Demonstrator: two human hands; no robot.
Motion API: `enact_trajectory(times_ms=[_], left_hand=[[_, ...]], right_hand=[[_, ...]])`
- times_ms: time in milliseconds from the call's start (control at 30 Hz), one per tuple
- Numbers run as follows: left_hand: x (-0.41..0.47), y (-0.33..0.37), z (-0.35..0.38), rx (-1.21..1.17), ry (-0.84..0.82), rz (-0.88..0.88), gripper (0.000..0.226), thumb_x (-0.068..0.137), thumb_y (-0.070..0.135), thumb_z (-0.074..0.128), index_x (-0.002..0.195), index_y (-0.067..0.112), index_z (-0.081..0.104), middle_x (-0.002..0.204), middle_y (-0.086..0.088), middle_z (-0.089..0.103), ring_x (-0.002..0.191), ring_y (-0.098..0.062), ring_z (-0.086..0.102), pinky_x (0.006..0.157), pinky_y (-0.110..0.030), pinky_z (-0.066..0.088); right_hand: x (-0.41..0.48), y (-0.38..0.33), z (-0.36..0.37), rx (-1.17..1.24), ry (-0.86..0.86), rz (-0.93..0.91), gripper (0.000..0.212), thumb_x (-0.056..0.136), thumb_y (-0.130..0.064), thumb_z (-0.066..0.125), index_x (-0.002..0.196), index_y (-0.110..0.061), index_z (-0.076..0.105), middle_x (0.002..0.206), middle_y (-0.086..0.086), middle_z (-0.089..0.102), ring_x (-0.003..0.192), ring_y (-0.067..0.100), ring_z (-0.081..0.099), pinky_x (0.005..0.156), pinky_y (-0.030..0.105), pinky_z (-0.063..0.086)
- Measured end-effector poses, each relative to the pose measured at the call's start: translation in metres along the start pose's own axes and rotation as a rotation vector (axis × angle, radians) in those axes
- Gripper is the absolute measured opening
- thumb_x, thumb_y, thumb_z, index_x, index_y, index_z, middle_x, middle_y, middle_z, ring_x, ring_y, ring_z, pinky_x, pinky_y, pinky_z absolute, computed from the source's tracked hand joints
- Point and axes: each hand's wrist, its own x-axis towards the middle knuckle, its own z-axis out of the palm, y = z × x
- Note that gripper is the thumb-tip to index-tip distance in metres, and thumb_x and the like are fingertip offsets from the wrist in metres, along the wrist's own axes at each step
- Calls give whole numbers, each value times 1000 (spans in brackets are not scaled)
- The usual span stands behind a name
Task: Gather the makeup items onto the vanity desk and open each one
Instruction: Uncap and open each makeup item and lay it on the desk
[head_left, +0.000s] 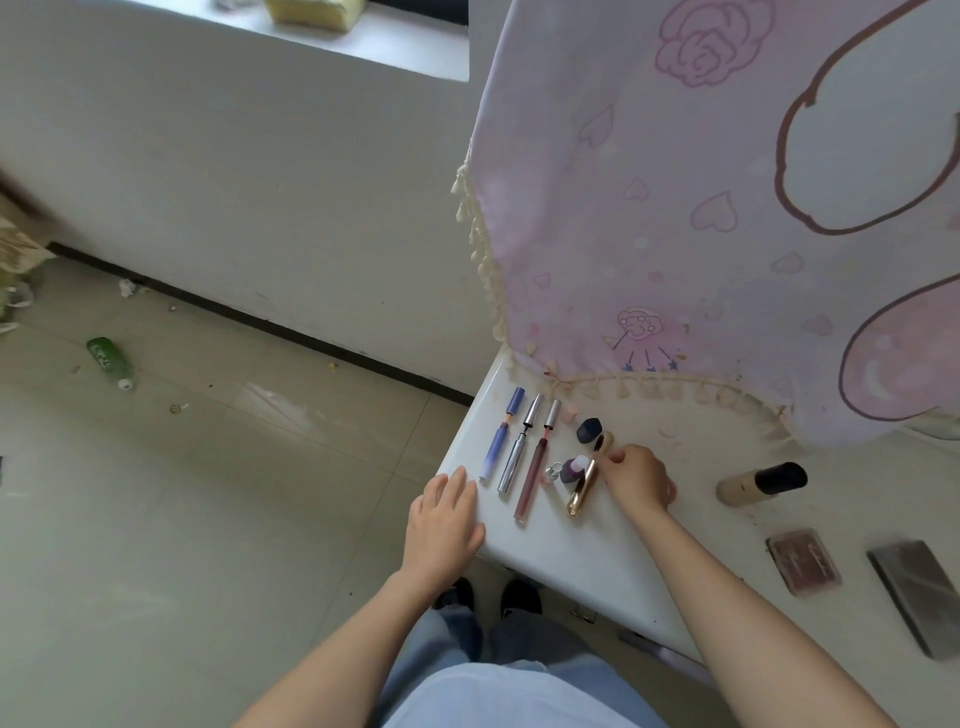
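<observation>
Several opened makeup tubes lie in a row on the white vanity desk (545, 551): a blue tube (497, 451) with its cap above it, a silver tube (511, 465), a reddish lip gloss tube (532, 480). Beside them sit a small purple bottle (571, 470), a dark cap (588, 430) and a gold tube (584, 488). My right hand (641, 480) has its fingers curled at the gold tube's upper end, pinching its wand. My left hand (444, 519) rests flat on the desk's left edge with fingers straight.
A beige foundation bottle with a black cap (761, 484) lies to the right, with a pink palette (804, 566) and a grey palette (917, 592) nearer me. A pink tasselled cloth (727, 234) hangs at the desk's back. A green bottle (110, 361) lies on the floor.
</observation>
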Motion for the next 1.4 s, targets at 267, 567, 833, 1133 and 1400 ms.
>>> enact_trajectory(times_ms=[267,567,833,1133,1400], left_hand=[[1,-4,-5,-104,-38,-38,50,89,32,45,136,19,34,153,4,19,140,-22,15,105,-32,27],[0,0,-54,-548,286,-128,36,89,11,52,125,9,53,125,-4,58,118,-20,46,91,-22,34],[29,86,-164,-786,93,229,36,88,22,59,123,14,56,104,5,62,80,-3,57,80,-21,48],[32,98,-195,-846,-48,304,11,83,19,65,78,10,69,63,-2,61,44,1,47,50,-20,37],[20,66,-204,-898,-74,287,8,85,16,64,82,16,71,73,-6,65,53,-8,49,53,-17,37]], right_hand=[[3,-7,-7,-115,-112,68,24,80,-25,60,74,-7,45,85,11,54,88,31,58,67,26,34],[-12,16,-62,347,-44,35,22,78,-13,62,58,-5,59,58,8,59,52,22,51,52,25,39],[-50,-21,-142,894,-160,-194,22,87,-1,54,66,-7,60,46,0,60,33,4,44,36,14,32],[-68,-63,-144,1077,-418,-429,13,66,-14,74,76,-10,67,58,4,67,50,15,52,47,17,43],[-65,-76,-154,762,-301,-668,11,79,-4,65,90,-6,68,52,-3,63,44,7,52,48,18,44]])
